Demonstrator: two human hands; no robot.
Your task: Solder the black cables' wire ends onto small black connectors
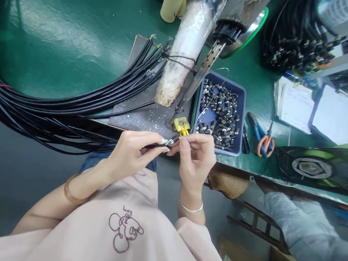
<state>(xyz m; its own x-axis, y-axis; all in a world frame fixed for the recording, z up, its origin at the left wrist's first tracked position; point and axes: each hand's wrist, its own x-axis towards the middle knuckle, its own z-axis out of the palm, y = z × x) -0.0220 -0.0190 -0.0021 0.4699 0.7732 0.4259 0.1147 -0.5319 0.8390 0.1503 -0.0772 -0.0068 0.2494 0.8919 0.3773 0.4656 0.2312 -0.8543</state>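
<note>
My left hand (pixel 133 151) pinches a black cable between thumb and fingers, its thin coloured wires (pixel 170 141) fanning out past the fingertips. Facing it, my right hand (pixel 196 155) is closed on a small dark piece (pixel 176 139), probably a connector, mostly covered by the fingers. The wire ends and this piece meet or nearly meet; I cannot tell which. Just beyond the fingertips stands a small yellow fixture (pixel 181 125) at the edge of a grey plate (pixel 148 118). A soldering iron (pixel 202 69) points down towards it, with thin solder wire (pixel 203 111) nearby.
A pale exhaust tube (pixel 182 52) hangs over the plate. Bundled black cables (pixel 77 104) sweep in from the left. To the right are a blue bin (pixel 243 112) of small black connectors, pliers (pixel 258 133), orange-handled cutters (pixel 266 143), papers (pixel 296 99) and a fan (pixel 313 168). Another person's legs (pixel 303 220) show lower right.
</note>
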